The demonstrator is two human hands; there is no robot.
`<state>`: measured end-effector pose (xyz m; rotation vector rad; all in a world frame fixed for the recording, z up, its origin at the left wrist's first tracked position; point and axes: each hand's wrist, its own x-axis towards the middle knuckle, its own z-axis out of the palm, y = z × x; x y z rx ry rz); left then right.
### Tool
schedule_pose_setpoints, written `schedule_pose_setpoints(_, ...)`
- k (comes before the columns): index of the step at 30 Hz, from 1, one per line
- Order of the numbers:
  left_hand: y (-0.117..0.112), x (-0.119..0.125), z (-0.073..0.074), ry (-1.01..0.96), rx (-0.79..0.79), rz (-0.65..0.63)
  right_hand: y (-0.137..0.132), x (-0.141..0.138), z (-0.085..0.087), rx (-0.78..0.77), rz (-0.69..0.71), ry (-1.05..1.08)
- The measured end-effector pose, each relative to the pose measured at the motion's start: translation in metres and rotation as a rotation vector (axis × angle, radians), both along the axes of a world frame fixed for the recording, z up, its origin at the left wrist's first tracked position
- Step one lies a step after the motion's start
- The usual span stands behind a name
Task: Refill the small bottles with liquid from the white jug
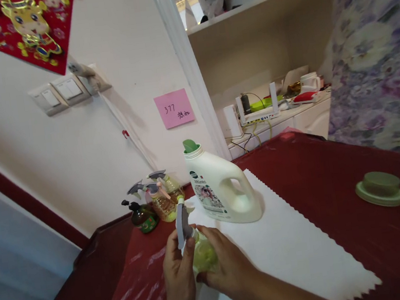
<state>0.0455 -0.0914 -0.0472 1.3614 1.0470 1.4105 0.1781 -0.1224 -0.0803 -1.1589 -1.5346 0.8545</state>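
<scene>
A small spray bottle with a yellow-green body (pixel 204 254) and a grey trigger head (pixel 183 225) is between my hands. My left hand (pixel 178 266) has its fingers and thumb closed around the trigger head at the neck. Wrapped about the bottle's body from the right is my right hand (pixel 231 264), which covers part of it. Just behind stands a large white detergent jug (pixel 223 186) with its mouth uncapped and a green spout showing. A green cap (pixel 380 189) lies on the table at the right.
Several spray bottles (pixel 162 201) and a dark pump bottle (pixel 144 218) stand against the wall. White paper (pixel 290 246) covers part of the dark red table (pixel 298 171). A router (pixel 259 112) sits on the cabinet behind. A floral curtain (pixel 383 57) hangs at right.
</scene>
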Motion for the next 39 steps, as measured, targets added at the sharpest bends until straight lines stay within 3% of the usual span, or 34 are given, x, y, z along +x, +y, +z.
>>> schedule_pose_setpoints(3, 0.002, -0.003, -0.002, 0.041, 0.010, -0.023, -0.002, -0.004, -0.010, -0.011, -0.034, 0.002)
schedule_pose_setpoints(6, 0.002, -0.003, -0.003, 0.074, 0.040, -0.015, -0.009, -0.004, -0.009, 0.112, -0.174, 0.059)
schedule_pose_setpoints(8, 0.000, -0.002, -0.002, 0.055, 0.039, -0.021, -0.013, 0.004, 0.004, 0.279, -0.311, 0.077)
schedule_pose_setpoints(10, -0.001, 0.001, -0.001, 0.037, 0.060, -0.034, -0.012, 0.017, 0.031, 0.449, -0.364, -0.038)
schedule_pose_setpoints(13, -0.001, 0.003, -0.001, 0.031, 0.117, -0.043, 0.003, 0.036, 0.081, 0.615, -0.087, -0.504)
schedule_pose_setpoints(15, -0.002, 0.004, -0.001, 0.023, 0.124, -0.046, 0.017, 0.042, 0.110, 0.600, 0.090, -0.750)
schedule_pose_setpoints(19, -0.002, 0.004, 0.000, 0.021, 0.116, -0.072, 0.037, 0.043, 0.140, 0.533, 0.261, -1.107)
schedule_pose_setpoints(25, -0.004, 0.007, -0.006, 0.015, 0.095, -0.077, 0.049, 0.037, 0.149, 0.542, 0.325, -1.237)
schedule_pose_setpoints(39, -0.009, 0.008, -0.015, -0.039, 0.061, -0.111, 0.053, 0.030, 0.154, 0.299, 0.381, -1.233)
